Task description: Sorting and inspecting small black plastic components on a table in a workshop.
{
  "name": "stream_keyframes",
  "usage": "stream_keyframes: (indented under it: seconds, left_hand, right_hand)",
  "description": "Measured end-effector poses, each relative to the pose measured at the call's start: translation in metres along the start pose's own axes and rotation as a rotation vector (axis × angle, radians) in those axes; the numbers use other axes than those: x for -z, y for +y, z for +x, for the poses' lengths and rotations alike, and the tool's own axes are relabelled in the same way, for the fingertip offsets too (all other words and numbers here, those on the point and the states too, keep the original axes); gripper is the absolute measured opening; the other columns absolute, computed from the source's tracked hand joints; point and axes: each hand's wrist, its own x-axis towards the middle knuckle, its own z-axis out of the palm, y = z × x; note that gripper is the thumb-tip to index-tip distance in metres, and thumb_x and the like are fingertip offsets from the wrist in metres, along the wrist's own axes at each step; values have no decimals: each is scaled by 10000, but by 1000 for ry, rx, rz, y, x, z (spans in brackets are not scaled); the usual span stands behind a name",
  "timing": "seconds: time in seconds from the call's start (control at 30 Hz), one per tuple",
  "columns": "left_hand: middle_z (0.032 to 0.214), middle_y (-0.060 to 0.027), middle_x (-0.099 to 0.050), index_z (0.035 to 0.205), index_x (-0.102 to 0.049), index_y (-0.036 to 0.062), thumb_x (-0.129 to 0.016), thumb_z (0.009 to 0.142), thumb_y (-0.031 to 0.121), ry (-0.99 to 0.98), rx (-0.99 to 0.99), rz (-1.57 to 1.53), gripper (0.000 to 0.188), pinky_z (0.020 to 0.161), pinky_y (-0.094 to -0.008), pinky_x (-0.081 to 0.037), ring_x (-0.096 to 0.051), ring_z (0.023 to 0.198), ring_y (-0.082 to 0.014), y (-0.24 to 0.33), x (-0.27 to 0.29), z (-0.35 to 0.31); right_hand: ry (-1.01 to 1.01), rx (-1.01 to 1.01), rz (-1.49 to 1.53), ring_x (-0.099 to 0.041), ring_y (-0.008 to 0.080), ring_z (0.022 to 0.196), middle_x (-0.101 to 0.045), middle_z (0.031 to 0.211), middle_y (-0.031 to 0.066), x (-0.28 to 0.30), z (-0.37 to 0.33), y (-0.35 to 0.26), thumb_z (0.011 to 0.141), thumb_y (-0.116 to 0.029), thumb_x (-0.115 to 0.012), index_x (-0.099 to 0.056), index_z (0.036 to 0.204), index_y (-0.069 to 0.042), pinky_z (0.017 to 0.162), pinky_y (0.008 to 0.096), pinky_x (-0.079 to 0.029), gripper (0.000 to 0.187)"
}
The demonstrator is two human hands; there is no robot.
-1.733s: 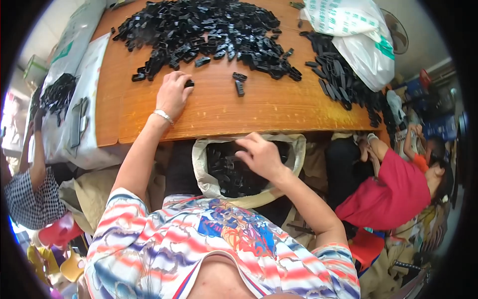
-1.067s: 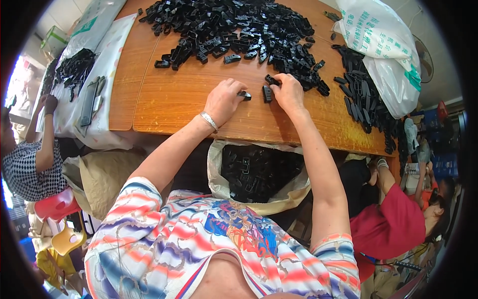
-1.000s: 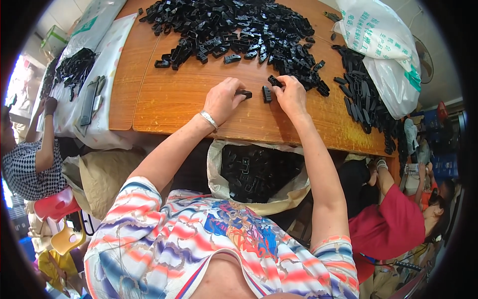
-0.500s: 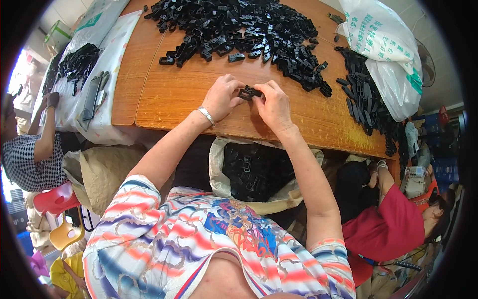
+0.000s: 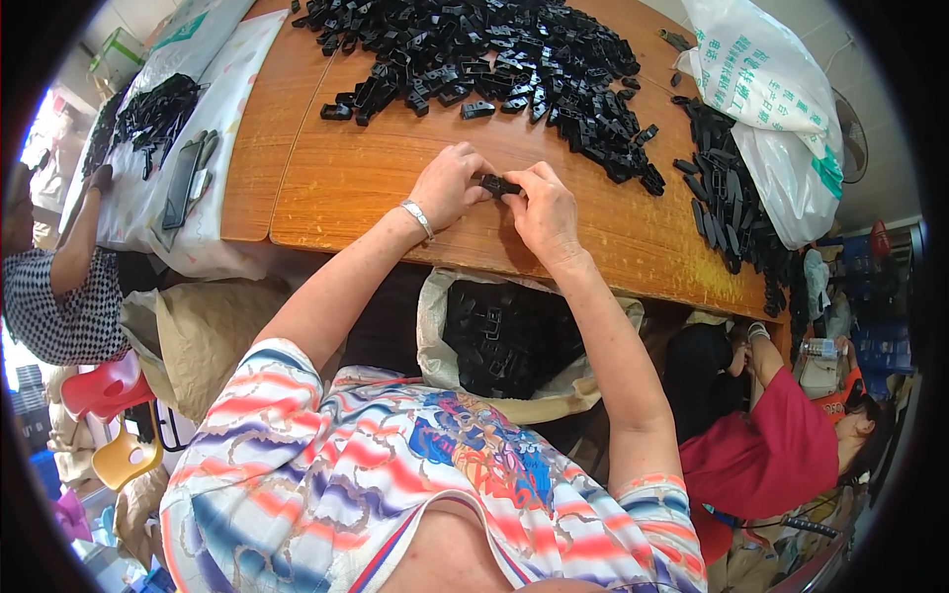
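Note:
Between my two hands, just above the wooden table (image 5: 346,198), is a small black plastic part (image 5: 501,186). My left hand (image 5: 450,188) pinches its left end, and my right hand (image 5: 544,206) grips the right end with thumb and fingers. Fingertips hide much of the part, so its exact kind does not show. Beyond my hands lies a large heap of similar black plastic parts (image 5: 494,64), with one loose piece (image 5: 477,110) at its near edge. Below the table edge, a pale woven sack (image 5: 432,316) holds more black parts (image 5: 504,336).
At the right, long black pieces (image 5: 727,188) lie beside a white plastic bag (image 5: 766,99). A person in a red top (image 5: 761,440) sits there. On the left, another person in a checked sleeve (image 5: 64,306) works by a plastic-covered table (image 5: 222,173). A brown sack (image 5: 213,331) stands between us.
The black part has turned slightly in my fingers and now shows a narrower side. Both hands stay at nearly the same place, still gripping it.

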Motion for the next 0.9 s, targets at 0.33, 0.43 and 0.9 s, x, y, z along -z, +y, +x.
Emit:
stream_keyframes:
  seconds: [0.33, 0.43, 0.9]
  left_hand:
    - [951, -105, -599, 997, -678, 40, -745, 766, 103, -104, -4, -94, 248, 823, -351, -492, -588, 935, -285, -3, 8, -1]
    - [943, -142, -628, 947, -707, 22, -716, 792, 184, -156, 54, -223, 224, 818, -371, -500, -615, 893, -296, -5, 16, 5]
    - [855, -156, -694, 840, -712, 58, -707, 810, 305, -351, 56, -203, 249, 750, -415, -515, -667, 841, -301, 20, 6, -5]
  right_hand:
    - [23, 190, -216, -620, 309, 850, -567, 917, 116, -11, -7, -2, 815, -45, -658, -670, 1093, -46, 706, 395, -526, 278]
    - [-2, 200, -257, -616, 286, 883, -566, 936, 126, -13, -8, -6, 866, -63, -571, -667, 1021, 5, 708, 377, -530, 195]
    - [-133, -45, -74, -633, 371, 799, -581, 949, 141, 25, -93, -27, 776, -125, -728, -657, 1024, -77, 679, 452, -525, 262]
